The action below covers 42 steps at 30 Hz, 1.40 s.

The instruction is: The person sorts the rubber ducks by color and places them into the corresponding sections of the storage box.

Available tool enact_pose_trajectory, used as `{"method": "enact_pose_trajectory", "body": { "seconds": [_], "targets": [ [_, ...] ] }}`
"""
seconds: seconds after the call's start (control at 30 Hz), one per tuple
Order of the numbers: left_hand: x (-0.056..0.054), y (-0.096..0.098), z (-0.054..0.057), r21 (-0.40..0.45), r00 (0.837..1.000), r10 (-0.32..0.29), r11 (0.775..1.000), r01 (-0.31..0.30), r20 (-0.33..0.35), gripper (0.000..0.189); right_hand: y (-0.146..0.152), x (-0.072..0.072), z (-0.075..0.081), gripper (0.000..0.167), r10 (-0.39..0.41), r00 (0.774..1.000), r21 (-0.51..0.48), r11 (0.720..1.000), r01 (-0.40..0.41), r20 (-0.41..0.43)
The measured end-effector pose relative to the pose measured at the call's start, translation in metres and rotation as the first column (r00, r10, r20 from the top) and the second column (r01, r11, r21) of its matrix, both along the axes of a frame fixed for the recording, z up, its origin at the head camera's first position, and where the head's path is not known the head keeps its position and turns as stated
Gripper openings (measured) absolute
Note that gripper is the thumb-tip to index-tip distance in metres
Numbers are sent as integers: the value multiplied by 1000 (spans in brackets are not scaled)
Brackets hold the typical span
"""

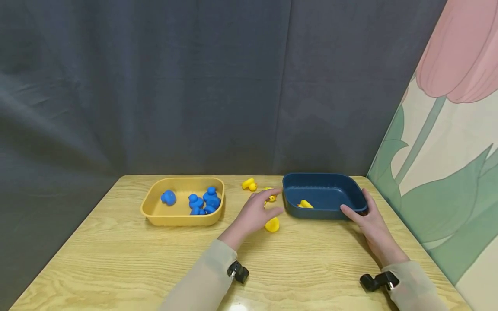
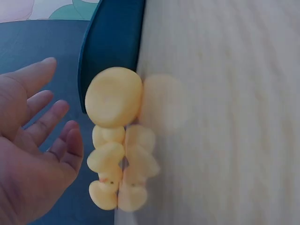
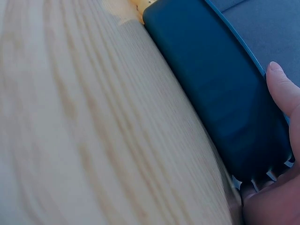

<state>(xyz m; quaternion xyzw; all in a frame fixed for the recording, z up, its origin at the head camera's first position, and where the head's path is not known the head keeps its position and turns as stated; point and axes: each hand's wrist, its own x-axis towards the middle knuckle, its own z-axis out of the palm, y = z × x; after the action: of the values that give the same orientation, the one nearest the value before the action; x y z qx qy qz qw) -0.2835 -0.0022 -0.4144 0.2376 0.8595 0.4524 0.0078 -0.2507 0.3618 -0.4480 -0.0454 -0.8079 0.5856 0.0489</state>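
My right hand (image 1: 375,229) grips the near right corner of a dark blue bin (image 1: 319,214), thumb over the rim and fingers along the outer side. A yellow rubber duck (image 1: 306,204) lies in that bin. To the bin's left my left hand (image 1: 253,214) hovers with fingers and thumb apart, holding nothing. Near it a yellow duck (image 1: 272,224) lies on the table, its rounded base showing in the left wrist view. Another duck (image 1: 272,198) is partly hidden behind the fingers, and one more duck (image 1: 249,184) lies farther back.
On the left of the wooden table (image 1: 116,259) stands a yellow bin (image 1: 183,220) with several blue ducks (image 1: 196,201) inside. A dark curtain (image 1: 202,86) hangs behind the table. A wall with a painted tulip (image 1: 447,190) borders the right side.
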Motion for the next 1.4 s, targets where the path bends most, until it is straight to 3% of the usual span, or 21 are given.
{"method": "enact_pose_trajectory", "body": {
  "seconds": [0.33, 0.63, 1.0, 1.4],
  "targets": [
    [5, -21, -9, -40, 985, -126, 990, 132, 117, 64, 1, 1, 1, 110, -15, 1000, 24, 1000, 15, 9],
    [3, -34, -11, -52, 970, -191, 978, 201, 152, 61, -2, -2, 2, 110, -3, 1000, 13, 1000, 3, 11],
    [1, -32, -16, -140, 977, -167, 973, 186, 133, 50, 1, -2, 2, 111, -1, 999, 12, 1000, 1, 34],
    [0, -29, -23, -171, 985, -156, 971, 165, 67, 37, 2, 0, 2, 112, 0, 999, 17, 1000, 0, 42]
  ]
}}
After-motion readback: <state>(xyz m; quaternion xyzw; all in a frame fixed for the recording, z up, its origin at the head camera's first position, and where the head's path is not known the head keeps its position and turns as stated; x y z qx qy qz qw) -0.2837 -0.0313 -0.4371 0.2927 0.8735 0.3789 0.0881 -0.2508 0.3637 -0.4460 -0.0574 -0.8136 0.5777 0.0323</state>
